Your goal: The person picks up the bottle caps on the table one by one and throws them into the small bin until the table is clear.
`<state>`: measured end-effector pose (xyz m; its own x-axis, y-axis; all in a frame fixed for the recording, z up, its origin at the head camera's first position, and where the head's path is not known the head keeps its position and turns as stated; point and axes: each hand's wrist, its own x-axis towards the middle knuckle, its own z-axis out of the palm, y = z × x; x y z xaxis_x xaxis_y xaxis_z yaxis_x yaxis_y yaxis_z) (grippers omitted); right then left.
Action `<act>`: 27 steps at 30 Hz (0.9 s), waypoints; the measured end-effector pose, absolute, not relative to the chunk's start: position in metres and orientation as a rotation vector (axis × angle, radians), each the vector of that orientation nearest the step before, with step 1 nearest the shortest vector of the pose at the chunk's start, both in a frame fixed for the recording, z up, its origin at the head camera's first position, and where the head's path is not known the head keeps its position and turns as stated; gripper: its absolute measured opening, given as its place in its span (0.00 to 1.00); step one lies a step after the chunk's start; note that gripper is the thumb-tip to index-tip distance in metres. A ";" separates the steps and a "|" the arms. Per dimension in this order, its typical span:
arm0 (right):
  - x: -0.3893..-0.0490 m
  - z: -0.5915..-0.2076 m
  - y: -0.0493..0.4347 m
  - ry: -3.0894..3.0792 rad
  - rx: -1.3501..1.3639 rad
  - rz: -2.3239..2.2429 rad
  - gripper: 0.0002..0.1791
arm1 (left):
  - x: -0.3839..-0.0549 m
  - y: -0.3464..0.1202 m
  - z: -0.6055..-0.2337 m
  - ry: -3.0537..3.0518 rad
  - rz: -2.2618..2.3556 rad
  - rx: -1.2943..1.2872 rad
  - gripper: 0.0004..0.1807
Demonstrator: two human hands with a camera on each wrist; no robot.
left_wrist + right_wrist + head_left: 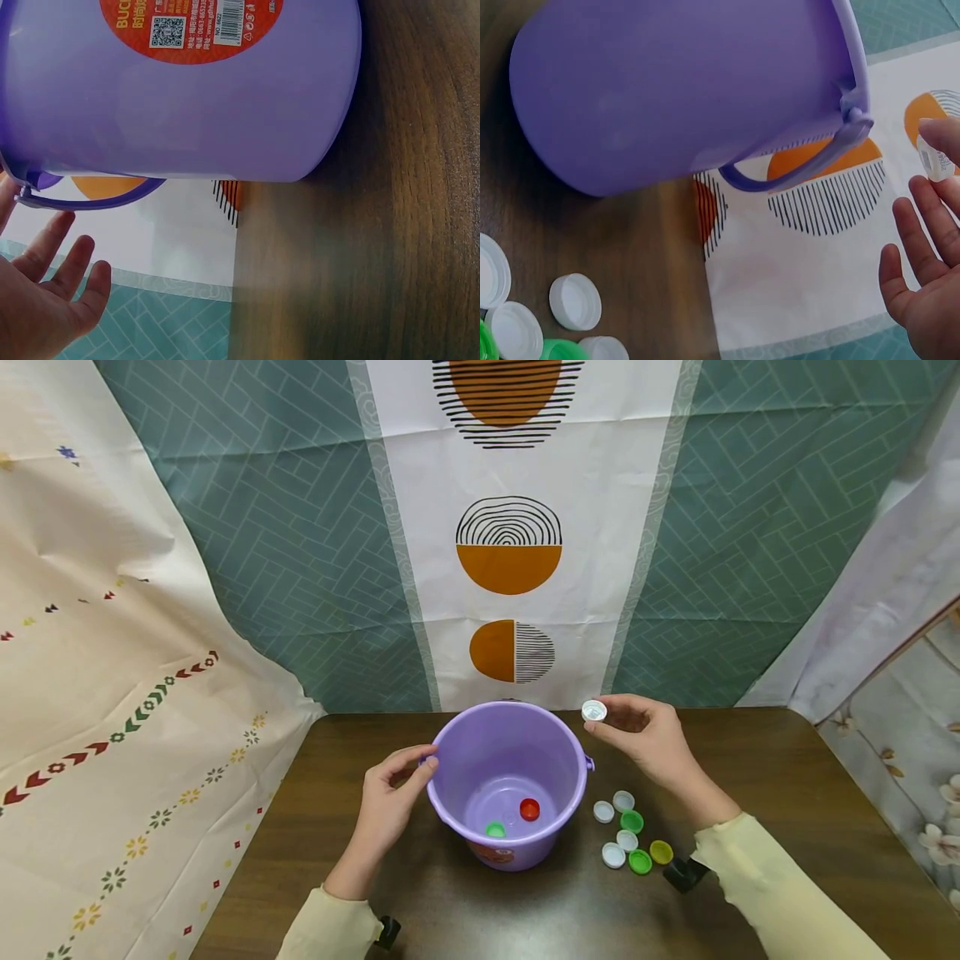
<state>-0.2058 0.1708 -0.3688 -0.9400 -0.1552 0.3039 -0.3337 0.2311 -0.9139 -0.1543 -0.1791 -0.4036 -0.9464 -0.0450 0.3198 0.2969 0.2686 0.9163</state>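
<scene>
A purple bucket (517, 735) stands upright on the table, its mouth facing up. One red bottle cap (529, 809) and one green bottle cap (496, 830) lie on its bottom. At the bucket's left rim, my left hand (392, 785) holds on with thumb and index finger by the handle's pivot; its other fingers (76, 262) spread free of the wall. My right hand (648, 735) pinches a white bottle cap (594, 711) between thumb and fingertips, up beside the right rim. That cap shows near the right edge of the right wrist view, above the other spread fingers (913, 238).
Right of the bucket, several loose caps lie in a group on the brown table (780, 810), among them a white cap (623, 801), a green cap (632, 822) and a yellow cap (662, 852). A patterned cloth (300, 527) hangs behind the table. The bucket's handle (802, 174) hangs at its far side.
</scene>
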 end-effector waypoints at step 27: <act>-0.197 -0.345 0.124 -2.371 0.483 1.865 0.22 | -0.154 -0.179 -0.404 -2.250 -1.746 -0.229 0.14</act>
